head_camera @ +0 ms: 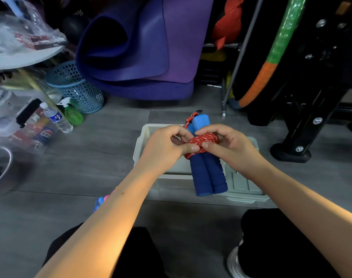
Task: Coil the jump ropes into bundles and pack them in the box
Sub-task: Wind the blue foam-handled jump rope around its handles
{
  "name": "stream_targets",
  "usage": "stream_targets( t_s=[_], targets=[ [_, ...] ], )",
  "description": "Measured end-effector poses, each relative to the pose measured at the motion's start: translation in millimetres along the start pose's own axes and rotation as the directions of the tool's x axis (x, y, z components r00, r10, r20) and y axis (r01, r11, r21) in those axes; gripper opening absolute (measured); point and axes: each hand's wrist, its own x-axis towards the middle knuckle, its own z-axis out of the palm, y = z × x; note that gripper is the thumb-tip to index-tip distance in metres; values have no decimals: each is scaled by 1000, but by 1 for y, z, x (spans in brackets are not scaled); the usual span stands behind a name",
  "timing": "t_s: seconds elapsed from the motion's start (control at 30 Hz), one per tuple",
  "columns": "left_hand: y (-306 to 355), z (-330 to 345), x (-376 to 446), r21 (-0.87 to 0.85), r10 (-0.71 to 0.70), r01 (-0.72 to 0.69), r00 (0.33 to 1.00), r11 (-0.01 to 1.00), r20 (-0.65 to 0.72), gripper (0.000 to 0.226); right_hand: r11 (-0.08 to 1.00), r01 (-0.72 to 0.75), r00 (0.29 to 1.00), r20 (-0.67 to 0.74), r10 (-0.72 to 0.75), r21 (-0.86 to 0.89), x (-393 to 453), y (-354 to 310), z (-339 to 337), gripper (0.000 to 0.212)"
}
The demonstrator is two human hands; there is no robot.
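Gripping from both sides, left hand [167, 146] and right hand [225, 145] hold the jump rope [204, 157] above the pale box [145, 141] on the grey floor [94, 167]. Fingers of both hands curl and pinch the red cord [203, 141] wound around the two blue handles [208, 175], which lie side by side.

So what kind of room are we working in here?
Probably a home gym or sports storage corner: rolled exercise mats lean against the back, a padded hoop stands beside a black equipment frame, and the floor is grey plank.
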Motion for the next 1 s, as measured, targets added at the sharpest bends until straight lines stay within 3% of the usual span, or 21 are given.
stream_targets(
  t_s=[0.33, 0.53, 0.7, 0.83, 1.0],
  targets=[
    [-6, 8, 0, 235, 53, -86, 988, 968, 145, 11, 997, -9, 1000, -3, 9, -77, -2, -6, 5, 29],
    [-2, -2, 1, 37, 8, -17, 972, 999, 233, 19, 995, -55, 996, -75, 49, -81, -1, -2, 0, 26],
    [-3, 3, 1, 16, 29, -31, 989, 999, 143, 22, 996, -73, 995, -70, 69, -54, 0, -4, -1, 24],
    [-1, 0, 0, -122, -19, 37, 989, 992, 147, 18, 996, -85, 996, -42, 84, -30, 0, -7, -3, 22],
    [4, 5, -4, -324, -102, 76, 993, 943, -65, 17, 997, -75, 997, -12, 74, -29, 2, -9, -4, 23]
  ],
)
